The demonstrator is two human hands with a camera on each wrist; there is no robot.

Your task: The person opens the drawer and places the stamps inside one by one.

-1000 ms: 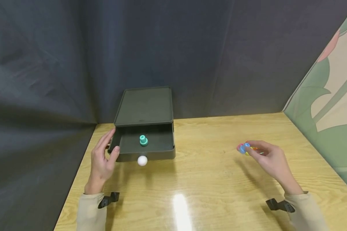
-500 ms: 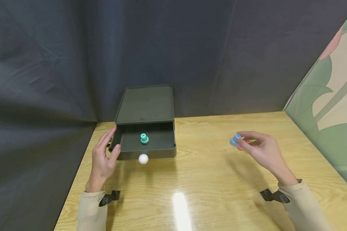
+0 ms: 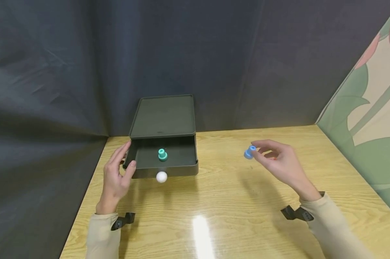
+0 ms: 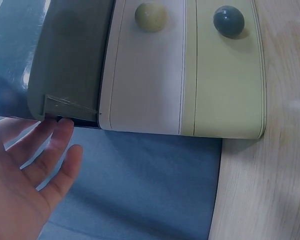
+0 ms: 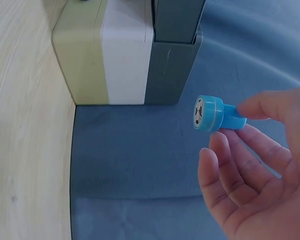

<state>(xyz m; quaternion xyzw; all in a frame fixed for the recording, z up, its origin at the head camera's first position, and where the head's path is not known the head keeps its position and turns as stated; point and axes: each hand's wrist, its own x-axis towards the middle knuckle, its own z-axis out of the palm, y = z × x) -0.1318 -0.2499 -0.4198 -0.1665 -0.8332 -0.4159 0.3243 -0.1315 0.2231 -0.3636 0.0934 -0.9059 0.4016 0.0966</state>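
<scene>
Between thumb and fingertips, my right hand [image 3: 283, 162] pinches a blue toy stamp [image 3: 250, 152] above the table, right of the drawer box. In the right wrist view the stamp's round face [image 5: 198, 113] shows a dark printed picture. My left hand [image 3: 115, 180] is spread at the left side of the pulled-out dark green drawer [image 3: 182, 170], fingertips right at its edge. A teal stamp [image 3: 162, 155] stands upright inside that drawer, toward its middle. A white ball knob [image 3: 161, 177] sits on the drawer's front.
The left wrist view shows a white drawer [image 4: 145, 75] and a yellow-green drawer [image 4: 227, 85] below, both closed. Something small and red [image 3: 274, 158] shows behind my right fingers. Dark cloth [image 3: 227, 64] hangs behind the wooden table [image 3: 233, 201]; a flower-patterned panel [image 3: 376, 144] borders its right.
My right hand has carried the blue stamp up and leftward, away from several small colourful items that its fingers now mostly hide. The left hand and drawer have stayed put.
</scene>
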